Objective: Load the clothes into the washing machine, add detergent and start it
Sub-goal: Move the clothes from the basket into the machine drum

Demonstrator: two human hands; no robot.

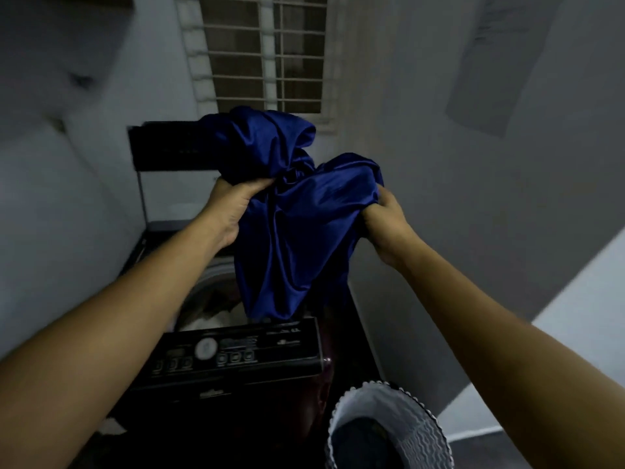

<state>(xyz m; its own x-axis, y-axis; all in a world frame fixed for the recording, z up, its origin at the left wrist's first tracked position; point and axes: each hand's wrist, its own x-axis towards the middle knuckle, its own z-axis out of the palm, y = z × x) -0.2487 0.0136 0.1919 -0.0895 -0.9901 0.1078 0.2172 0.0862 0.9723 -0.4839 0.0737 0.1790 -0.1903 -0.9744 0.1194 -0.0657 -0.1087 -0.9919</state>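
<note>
- Only one camera here, worn on the person's head, wide-angle, facing forward and steeply down along both bare forearms.
- It sits close: the left hand [233,211] and right hand [385,225], gripping a shiny dark-blue satin cloth [297,218], fill mid-frame at arm's length.
- Straight ahead it reaches the white-barred window [267,52]; below, the black washing machine's control panel [236,353] and a white ribbed laundry basket [419,421] at the bottom edge.
</note>
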